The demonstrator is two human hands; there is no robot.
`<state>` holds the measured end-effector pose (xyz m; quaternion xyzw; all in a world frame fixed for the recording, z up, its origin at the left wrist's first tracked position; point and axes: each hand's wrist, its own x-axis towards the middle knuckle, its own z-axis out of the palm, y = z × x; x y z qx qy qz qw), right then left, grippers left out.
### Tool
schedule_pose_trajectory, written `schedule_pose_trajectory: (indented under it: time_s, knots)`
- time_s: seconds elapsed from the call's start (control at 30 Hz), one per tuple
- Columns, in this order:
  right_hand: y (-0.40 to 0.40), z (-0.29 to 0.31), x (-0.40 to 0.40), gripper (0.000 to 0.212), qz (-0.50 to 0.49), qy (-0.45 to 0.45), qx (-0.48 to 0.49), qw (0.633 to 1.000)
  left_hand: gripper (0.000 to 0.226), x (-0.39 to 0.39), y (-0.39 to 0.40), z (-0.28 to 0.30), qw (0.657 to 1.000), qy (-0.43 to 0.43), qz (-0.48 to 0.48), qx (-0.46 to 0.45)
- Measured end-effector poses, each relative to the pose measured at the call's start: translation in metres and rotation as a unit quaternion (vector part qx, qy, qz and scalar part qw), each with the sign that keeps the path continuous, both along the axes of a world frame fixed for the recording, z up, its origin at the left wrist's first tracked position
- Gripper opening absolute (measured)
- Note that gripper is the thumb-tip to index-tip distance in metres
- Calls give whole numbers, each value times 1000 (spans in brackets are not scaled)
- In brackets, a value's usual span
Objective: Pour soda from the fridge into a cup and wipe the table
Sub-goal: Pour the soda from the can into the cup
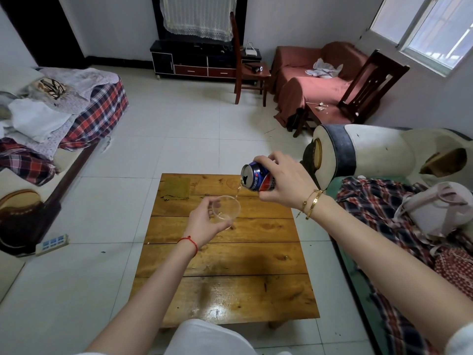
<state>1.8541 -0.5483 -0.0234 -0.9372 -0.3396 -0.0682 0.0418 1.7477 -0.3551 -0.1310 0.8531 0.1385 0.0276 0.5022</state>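
Note:
My right hand (pixel 286 181) grips a blue soda can (pixel 257 178) tipped to the left, its open top facing the cup. A thin stream of soda runs from the can into a clear plastic cup (pixel 227 209). My left hand (pixel 204 221) holds that cup from the left side, above the low wooden table (pixel 230 265). A little liquid sits in the cup's bottom. A greenish-brown cloth (pixel 176 188) lies flat at the table's far left corner.
A sofa with plaid cloths and a white bag (pixel 432 213) stands close on the right. A bed with plaid bedding (pixel 84 116) is at left, a power strip (pixel 52 244) on the tiled floor beside it. Wooden chairs (pixel 249 73) and a TV cabinet (pixel 197 62) stand beyond.

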Motion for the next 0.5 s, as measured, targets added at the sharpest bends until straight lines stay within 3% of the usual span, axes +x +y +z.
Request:
schedule_pose_trajectory:
  time_s: [0.5]
  knots:
    - [1,-2,3,72,2,8,-1,1000,71,6,-2,1,1000,8,4,5]
